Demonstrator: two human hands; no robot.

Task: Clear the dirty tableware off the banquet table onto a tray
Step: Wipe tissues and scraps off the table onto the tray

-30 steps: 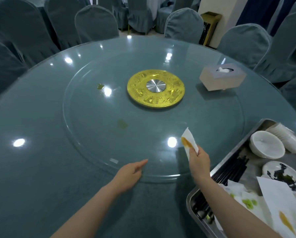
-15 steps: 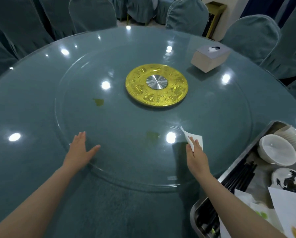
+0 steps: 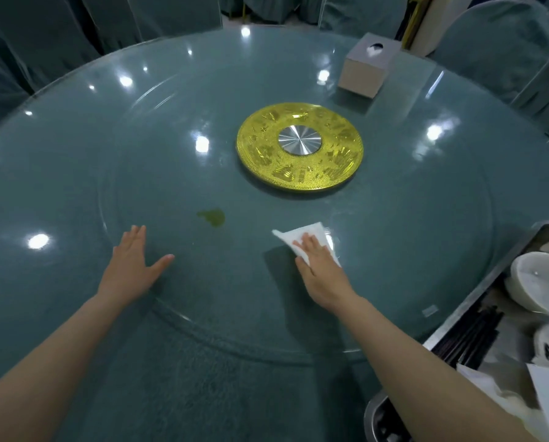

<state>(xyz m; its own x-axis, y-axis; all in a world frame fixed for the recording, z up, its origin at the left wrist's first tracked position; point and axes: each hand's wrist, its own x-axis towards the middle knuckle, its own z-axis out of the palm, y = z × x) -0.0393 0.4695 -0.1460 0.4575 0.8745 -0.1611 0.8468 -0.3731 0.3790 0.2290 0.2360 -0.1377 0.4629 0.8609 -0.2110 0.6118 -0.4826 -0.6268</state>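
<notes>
A white folded paper napkin (image 3: 301, 239) is being pressed flat by the open right hand (image 3: 322, 275) just right of the green smear (image 3: 212, 216); the left hand (image 3: 129, 266), grip released, is being rested nearby. Dirty white bowls (image 3: 536, 283) are being carried in the steel tray (image 3: 477, 290) far right of it.

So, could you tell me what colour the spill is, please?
Green, seen in the head view: the spill.

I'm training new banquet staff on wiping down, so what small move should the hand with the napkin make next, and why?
Probably slide the right hand, which presses the white napkin flat on the glass turntable, a little left and forward onto the green smear. The smear lies unwiped just beyond the napkin's corner, and the left hand rests flat on the glass, seemingly steadying it.
</notes>
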